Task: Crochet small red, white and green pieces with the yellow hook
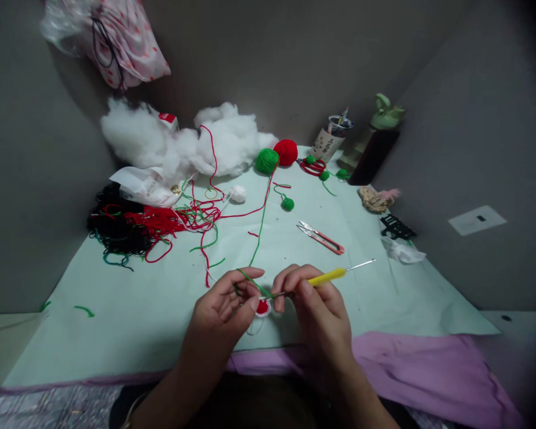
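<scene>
The counter [129, 310], spread with a pale green sheet, carries work that looks partway along. At its back lies a loose heap of fluffy white stuffing [243, 140]. Well forward of the stuffing, off its right end, the hands are both busy: the left hand [226, 304] pinches the work between thumb and fingers with yarn led over them, and the right hand [319, 304] grips the tool like a pencil. Beside the stuffing's right end sit a round red yarn ball [287, 152] and a round green yarn ball [267, 161], both well wound. The tool, a slim crochet hook with a yellow handle [328, 277], has one metal end at the work. The small round crocheted piece [262, 307], well forward of the stuffing, shows a red middle and white edge that look done; a thin green strand [259, 229] reaches it, so green stitching is probably left, though fingers hide the loops. As for room, the counter's near edge passes close under the wrists, lined by a smooth purple cloth [406, 363]. A tangled red yarn heap [161, 219] crowds the stuffing's front left; open space lies forward of that. Pink-handled metal snips [324, 238], forward-right of the stuffing, limit reach beyond the right hand.
</scene>
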`<state>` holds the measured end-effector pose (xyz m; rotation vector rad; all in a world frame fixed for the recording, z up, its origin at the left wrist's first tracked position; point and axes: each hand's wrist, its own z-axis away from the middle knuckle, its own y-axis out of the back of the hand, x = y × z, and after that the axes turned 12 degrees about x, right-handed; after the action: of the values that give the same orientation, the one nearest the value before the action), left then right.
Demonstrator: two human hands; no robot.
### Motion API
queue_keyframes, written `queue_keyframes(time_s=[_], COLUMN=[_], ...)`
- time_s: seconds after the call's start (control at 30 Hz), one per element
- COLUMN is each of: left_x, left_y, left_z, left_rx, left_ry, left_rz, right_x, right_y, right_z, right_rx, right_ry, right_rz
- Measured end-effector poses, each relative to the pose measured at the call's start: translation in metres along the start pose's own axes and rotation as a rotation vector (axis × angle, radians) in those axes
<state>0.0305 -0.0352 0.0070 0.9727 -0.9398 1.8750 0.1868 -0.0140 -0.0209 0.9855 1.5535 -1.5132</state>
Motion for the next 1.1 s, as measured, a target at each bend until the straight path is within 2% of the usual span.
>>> queue_keyframes(time_s=[0.27, 0.4, 0.53, 0.67, 0.83, 0.97, 1.1], left_x=[-0.001, -0.008, -0.017, -0.018, -0.016, -0.017, -0.016], left_y=[0.000, 0.005, 0.013, 0.016, 0.015, 0.011, 0.004], left_z=[0.001, -0.002, -0.009, -0.009, -0.006, -0.004, -0.003], left_rx=[0.022, 0.015, -0.059, -0.044, -0.062, -0.103, -0.056], left_ry=[-0.054, -0.102, -0.170, -0.226, -0.197, -0.129, -0.064], left_rz=[-0.043, -0.084, -0.129, -0.153, -0.091, 0.000, 0.113], right_x=[-0.005, -0.009, -0.012, -0.013, -0.006, 0.005, 0.014], right_y=[0.004, 0.006, 0.008, 0.007, 0.005, 0.002, -0.004], right_z=[0.009, 0.013, 0.017, 0.019, 0.022, 0.022, 0.015], right_rx=[-0.029, -0.058, -0.115, -0.161, -0.155, -0.046, 0.068], right_ry=[0.122, 0.214, 0.330, 0.468, 0.638, 0.591, 0.324], right_rz=[0.140, 0.265, 0.407, 0.536, 0.641, 0.535, 0.236])
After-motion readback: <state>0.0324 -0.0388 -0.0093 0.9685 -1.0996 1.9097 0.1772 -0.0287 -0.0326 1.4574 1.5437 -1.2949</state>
